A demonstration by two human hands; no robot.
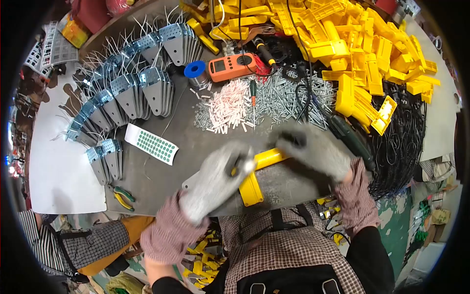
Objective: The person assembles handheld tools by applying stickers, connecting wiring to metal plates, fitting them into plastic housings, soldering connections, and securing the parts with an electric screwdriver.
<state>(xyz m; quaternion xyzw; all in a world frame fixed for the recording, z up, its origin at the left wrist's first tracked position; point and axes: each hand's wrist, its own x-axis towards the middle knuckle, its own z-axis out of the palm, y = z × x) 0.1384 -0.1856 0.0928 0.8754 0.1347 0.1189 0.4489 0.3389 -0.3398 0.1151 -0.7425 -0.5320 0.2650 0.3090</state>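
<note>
My left hand (220,174), in a grey-white glove, is closed in a pinch at a yellow plastic housing (250,188) near the table's front edge. A small pale spot shows at its fingertips, too blurred to name. A second yellow length (269,158) runs off to the right; whether the two are one piece I cannot tell. My right hand (316,149), also gloved, is by the right end of that length, its fingers curled but smeared by motion. Part of a grey metal plate (190,182) shows beside my left hand.
Grey metal brackets with wires (128,95) stand in rows at left. Pale small tubes (227,108) and screws (279,98) lie heaped behind my hands, near an orange meter (232,67) and solder spool (197,76). Yellow housings (362,54), black cables (399,142) and a dark power screwdriver (350,137) lie right.
</note>
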